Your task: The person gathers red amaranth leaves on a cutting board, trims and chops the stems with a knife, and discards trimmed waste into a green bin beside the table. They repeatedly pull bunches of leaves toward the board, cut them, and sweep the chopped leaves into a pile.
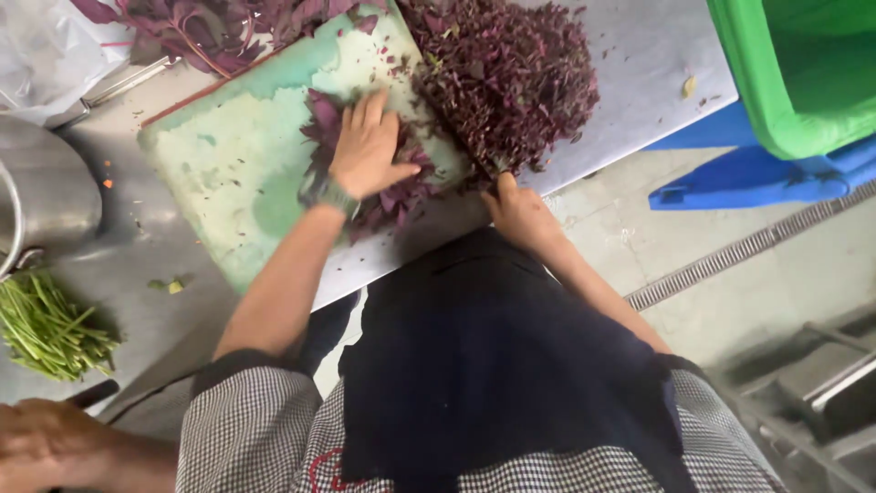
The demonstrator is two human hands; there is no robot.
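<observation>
At far left, a steel pot (pixel 41 196) and a bunch of green stems (pixel 50 329) on the metal table (pixel 639 64), with another person's hand (pixel 46 447) in the lower left corner. At centre, left hand (pixel 365 146) pressed flat, fingers spread, on purple leaves (pixel 392 196) on the pale green cutting board (pixel 237 155). Just right, right hand (pixel 520 215) closed around a knife (pixel 456 137) against the chopped purple heap (pixel 506 78); green bin (pixel 803 73) in the upper right corner.

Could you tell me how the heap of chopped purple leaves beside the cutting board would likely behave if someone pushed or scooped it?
The heap of chopped purple leaves is loose small shreds, so it would probably spread and scatter rather than slide as one. It looks light for its bulk. Bits already cling to the worn green cutting board, so it may be damp and stick to the fingers.
</observation>
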